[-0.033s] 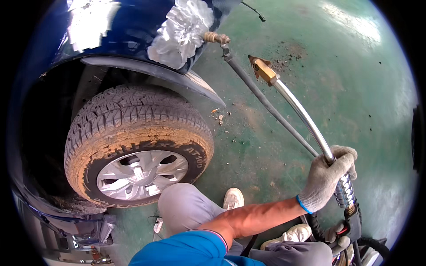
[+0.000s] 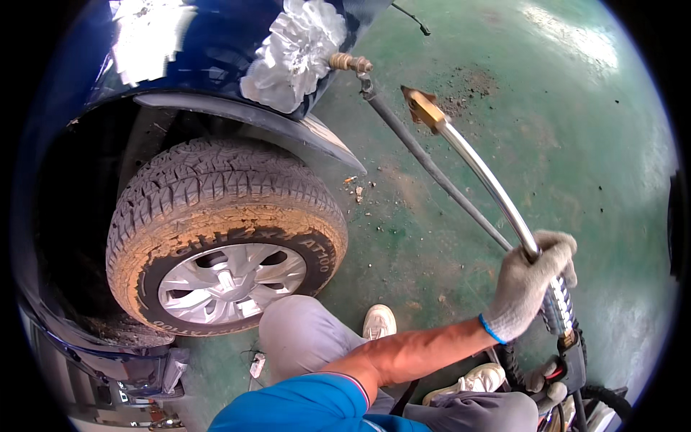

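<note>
My left hand (image 2: 524, 291), in a pale knit glove with a blue cuff, is closed round the curved metal tube (image 2: 491, 186) of a long gun-like tool. A brass tip (image 2: 426, 111) ends the tube, apart from the dark blue car body (image 2: 216, 68). Below that hand lie a spring-like coil (image 2: 556, 308) and the black handle (image 2: 574, 363). My right hand (image 2: 545, 385), also gloved and partly hidden, is wrapped round the handle by a red trigger. A brass fitting (image 2: 350, 63) with a grey cable (image 2: 425, 158) is attached at the bare-metal patch (image 2: 294, 54) on the body.
A muddy tyre (image 2: 230, 194) on a silver wheel (image 2: 232, 282) stands at left under the wheel arch. My knees and pale shoes (image 2: 379, 322) are below. Loose grit (image 2: 475, 83) lies on the green floor (image 2: 576, 165). Black cables (image 2: 604, 399) run at lower right.
My left hand and the tool's tube have shifted slightly left and up. The brass tip has turned a little. The car, wheel and cable look the same.
</note>
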Available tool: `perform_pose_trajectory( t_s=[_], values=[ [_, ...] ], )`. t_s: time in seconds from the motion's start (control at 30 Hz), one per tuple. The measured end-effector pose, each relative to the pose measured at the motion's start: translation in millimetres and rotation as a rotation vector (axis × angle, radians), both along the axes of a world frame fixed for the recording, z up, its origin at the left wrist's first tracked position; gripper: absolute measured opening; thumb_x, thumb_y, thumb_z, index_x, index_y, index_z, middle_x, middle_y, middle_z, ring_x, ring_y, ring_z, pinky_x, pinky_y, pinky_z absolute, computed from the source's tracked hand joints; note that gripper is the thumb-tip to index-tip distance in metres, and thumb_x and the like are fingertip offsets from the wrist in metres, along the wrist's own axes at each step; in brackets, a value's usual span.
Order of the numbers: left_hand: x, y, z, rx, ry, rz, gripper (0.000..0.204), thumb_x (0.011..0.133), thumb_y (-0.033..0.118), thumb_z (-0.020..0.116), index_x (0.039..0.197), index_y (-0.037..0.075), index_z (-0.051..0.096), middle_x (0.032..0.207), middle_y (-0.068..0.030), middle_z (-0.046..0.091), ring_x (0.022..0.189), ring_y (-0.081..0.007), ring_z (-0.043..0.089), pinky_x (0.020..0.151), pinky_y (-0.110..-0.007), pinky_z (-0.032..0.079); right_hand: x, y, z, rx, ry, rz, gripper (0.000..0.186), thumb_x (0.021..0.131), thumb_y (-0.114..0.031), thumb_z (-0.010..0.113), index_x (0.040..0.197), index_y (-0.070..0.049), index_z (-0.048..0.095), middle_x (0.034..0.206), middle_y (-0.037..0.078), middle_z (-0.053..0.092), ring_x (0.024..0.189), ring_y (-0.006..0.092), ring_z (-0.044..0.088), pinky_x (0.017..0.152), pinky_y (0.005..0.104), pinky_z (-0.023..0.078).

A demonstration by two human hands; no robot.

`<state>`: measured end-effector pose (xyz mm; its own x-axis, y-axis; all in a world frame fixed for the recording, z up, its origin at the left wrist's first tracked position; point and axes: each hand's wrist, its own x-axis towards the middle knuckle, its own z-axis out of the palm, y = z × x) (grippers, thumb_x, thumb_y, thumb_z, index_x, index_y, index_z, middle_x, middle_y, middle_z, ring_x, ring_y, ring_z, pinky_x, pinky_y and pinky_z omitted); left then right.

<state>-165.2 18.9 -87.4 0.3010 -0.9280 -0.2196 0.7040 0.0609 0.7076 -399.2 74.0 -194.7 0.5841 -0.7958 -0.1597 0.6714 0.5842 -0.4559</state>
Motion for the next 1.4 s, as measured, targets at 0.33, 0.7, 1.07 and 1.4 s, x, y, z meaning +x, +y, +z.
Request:
perform_pose_trajectory(
  t_s=[0.33,0.7,1.07,1.4],
  values=[
    [73.8,-15.6,34.4,-0.121,-0.107,0.196,0.015,0.096,0.014,0.061,0.106,0.004,0.064,0.078,-0.0075,0.067,0.071,-0.0174,0.068,0.067,-0.033,0.058,58.5,-17.7,1.4,-0.054,-0.043,0.010,0.048,0.072,-0.022,0.082,0.104,0.003,0.057,0.064,0.013,0.060,0.051,0.0257,0.054,0.050,0.0368,0.045],
    [86.7,-15.0,38.1,-0.097,-0.120,0.214,0.014,0.095,0.012,0.061,0.105,0.003,0.065,0.078,-0.0084,0.068,0.067,-0.0178,0.068,0.065,-0.033,0.058,73.7,-22.2,1.7,-0.084,-0.048,0.017,0.047,0.071,-0.021,0.083,0.101,0.006,0.059,0.066,0.015,0.061,0.054,0.0271,0.058,0.051,0.0382,0.048],
    [89.4,-12.9,36.3,-0.091,-0.125,0.208,0.013,0.095,0.012,0.062,0.105,0.003,0.065,0.077,-0.0076,0.068,0.067,-0.0179,0.068,0.065,-0.032,0.058,76.6,-23.1,4.2,-0.087,-0.048,0.022,0.045,0.071,-0.019,0.081,0.101,0.001,0.055,0.064,0.012,0.058,0.050,0.0244,0.051,0.050,0.0374,0.044],
    [88.0,-15.4,37.9,-0.072,-0.138,0.191,0.015,0.095,0.014,0.062,0.105,0.004,0.065,0.077,-0.0077,0.067,0.066,-0.0182,0.068,0.061,-0.031,0.056,76.2,-20.8,11.2,-0.040,-0.056,0.008,0.043,0.071,-0.017,0.080,0.099,0.003,0.055,0.062,0.011,0.056,0.049,0.0237,0.051,0.049,0.0369,0.043]
  ],
)
